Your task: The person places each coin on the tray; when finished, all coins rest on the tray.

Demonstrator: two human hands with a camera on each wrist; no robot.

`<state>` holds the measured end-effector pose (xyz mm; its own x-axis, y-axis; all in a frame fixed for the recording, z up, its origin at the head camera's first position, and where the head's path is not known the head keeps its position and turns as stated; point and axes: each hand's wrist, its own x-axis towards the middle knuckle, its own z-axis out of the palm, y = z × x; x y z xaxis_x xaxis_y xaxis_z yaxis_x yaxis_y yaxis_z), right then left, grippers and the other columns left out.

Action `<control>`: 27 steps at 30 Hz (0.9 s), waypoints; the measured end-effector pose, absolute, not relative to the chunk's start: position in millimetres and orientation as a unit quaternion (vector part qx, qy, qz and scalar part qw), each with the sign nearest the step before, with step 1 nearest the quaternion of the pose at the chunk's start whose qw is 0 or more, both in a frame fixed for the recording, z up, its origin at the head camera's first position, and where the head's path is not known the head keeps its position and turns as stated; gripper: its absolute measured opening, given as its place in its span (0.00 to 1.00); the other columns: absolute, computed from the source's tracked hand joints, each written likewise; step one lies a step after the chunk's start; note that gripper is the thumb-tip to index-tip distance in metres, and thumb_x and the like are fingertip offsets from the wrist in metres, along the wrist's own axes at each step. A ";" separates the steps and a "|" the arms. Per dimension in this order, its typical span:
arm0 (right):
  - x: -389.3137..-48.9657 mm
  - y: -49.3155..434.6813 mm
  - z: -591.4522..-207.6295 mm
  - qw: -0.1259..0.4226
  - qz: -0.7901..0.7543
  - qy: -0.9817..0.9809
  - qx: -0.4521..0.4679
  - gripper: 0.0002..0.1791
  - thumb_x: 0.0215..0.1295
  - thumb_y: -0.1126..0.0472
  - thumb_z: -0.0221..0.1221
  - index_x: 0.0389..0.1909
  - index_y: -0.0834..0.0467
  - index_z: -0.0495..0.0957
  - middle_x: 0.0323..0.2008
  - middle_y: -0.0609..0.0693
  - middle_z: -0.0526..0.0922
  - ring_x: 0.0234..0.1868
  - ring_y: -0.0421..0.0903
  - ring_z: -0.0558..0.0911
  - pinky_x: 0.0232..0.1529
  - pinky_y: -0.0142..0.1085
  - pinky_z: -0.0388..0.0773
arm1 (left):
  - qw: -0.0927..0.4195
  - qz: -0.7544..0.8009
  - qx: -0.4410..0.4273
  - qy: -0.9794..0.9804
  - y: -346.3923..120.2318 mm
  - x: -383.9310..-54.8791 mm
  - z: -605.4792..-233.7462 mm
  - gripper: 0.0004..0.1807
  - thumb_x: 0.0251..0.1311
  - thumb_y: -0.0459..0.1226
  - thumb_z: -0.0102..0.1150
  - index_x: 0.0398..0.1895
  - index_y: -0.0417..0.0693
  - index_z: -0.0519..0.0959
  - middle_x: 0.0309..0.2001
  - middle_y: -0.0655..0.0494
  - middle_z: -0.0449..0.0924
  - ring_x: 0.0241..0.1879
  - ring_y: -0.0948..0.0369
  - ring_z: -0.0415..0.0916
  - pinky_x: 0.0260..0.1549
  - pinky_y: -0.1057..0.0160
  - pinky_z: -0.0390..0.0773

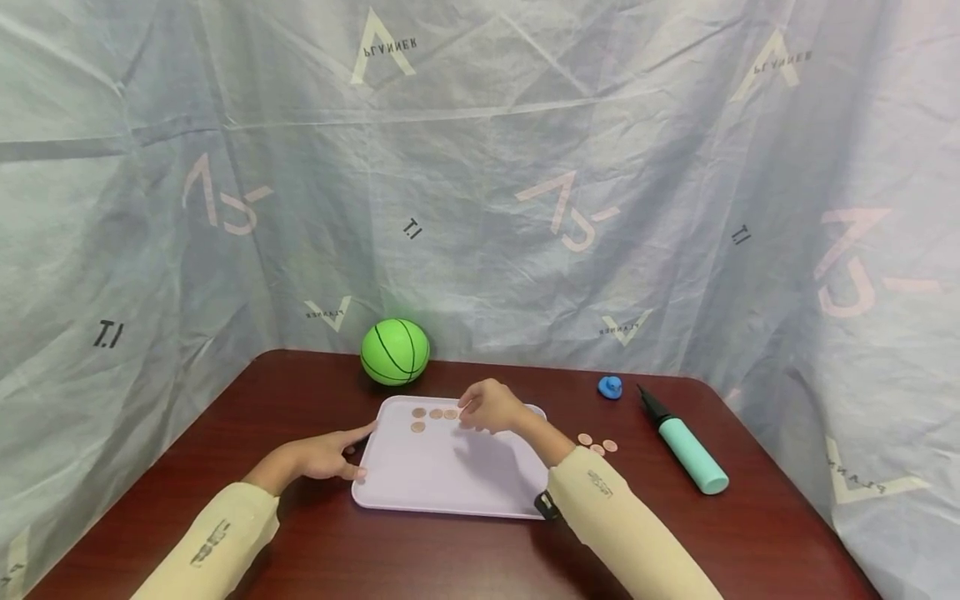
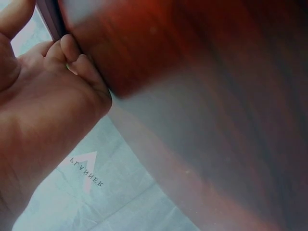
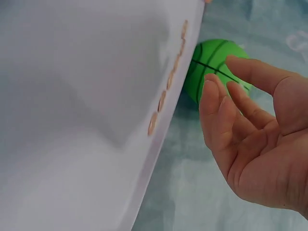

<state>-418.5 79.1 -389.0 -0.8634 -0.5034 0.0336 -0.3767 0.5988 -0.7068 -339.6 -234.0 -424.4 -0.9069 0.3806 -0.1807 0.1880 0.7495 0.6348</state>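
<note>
A pale lilac tray (image 1: 442,475) lies on the table. My left hand (image 1: 318,457) is at its left side, thumb and index finger touching the rim; the left wrist view shows the other fingers curled near the edge. Above the far part of the tray is my right hand (image 1: 491,407), fingers bent and nothing seen between thumb and fingertips in the right wrist view. Copper coins lie in a row along the far rim, such as one coin (image 1: 436,413) left of that hand and another coin (image 3: 152,123). A single coin (image 1: 417,427) sits just nearer than the row.
More copper coins (image 1: 584,439) lie on the table right of the tray, beside my right forearm. A green ball (image 1: 395,352) stands behind the tray. Toward the right are a small blue rubber duck (image 1: 611,387) and a teal hand pump (image 1: 693,457). Grey printed cloth (image 1: 465,250) hangs around the table.
</note>
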 end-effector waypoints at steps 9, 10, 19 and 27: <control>-402.4 126.7 -388.6 0.060 -0.385 0.884 -0.259 0.14 0.54 0.66 0.71 0.41 0.65 0.82 0.34 0.49 0.88 0.27 0.41 0.82 0.20 0.35 0.75 | 0.152 0.313 0.159 0.924 -234.2 -339.6 -421.5 0.51 0.56 0.42 0.70 0.78 0.40 0.51 0.72 0.32 0.57 0.67 0.37 0.62 0.65 0.37 0.59; -401.2 131.2 -389.7 0.059 -0.384 0.884 -0.260 0.15 0.55 0.66 0.71 0.42 0.65 0.82 0.34 0.49 0.88 0.28 0.41 0.82 0.21 0.35 0.75 | 0.153 0.315 0.157 0.924 -234.0 -339.6 -421.8 0.51 0.56 0.42 0.71 0.78 0.41 0.51 0.73 0.33 0.56 0.67 0.37 0.62 0.65 0.37 0.59; -391.8 159.2 -395.0 0.025 -0.382 0.881 -0.278 0.14 0.55 0.65 0.71 0.41 0.64 0.82 0.33 0.48 0.87 0.36 0.48 0.84 0.29 0.37 0.78 | 0.156 0.321 0.148 0.923 -233.2 -339.9 -423.6 0.51 0.56 0.41 0.71 0.78 0.41 0.52 0.73 0.33 0.56 0.67 0.36 0.62 0.64 0.37 0.59; -384.5 179.8 -394.2 0.015 -0.364 0.891 -0.271 0.13 0.56 0.65 0.71 0.41 0.63 0.82 0.33 0.49 0.87 0.38 0.45 0.83 0.33 0.36 0.79 | 0.152 0.317 0.148 0.924 -232.7 -341.3 -423.6 0.51 0.55 0.40 0.71 0.78 0.40 0.52 0.73 0.33 0.56 0.67 0.37 0.63 0.64 0.37 0.59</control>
<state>-384.5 179.8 -394.2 -0.8528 -0.4936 0.1707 -0.4721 0.5889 -0.6559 -341.3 -232.7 -423.6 -0.9103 0.3696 -0.1863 0.1773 0.7549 0.6315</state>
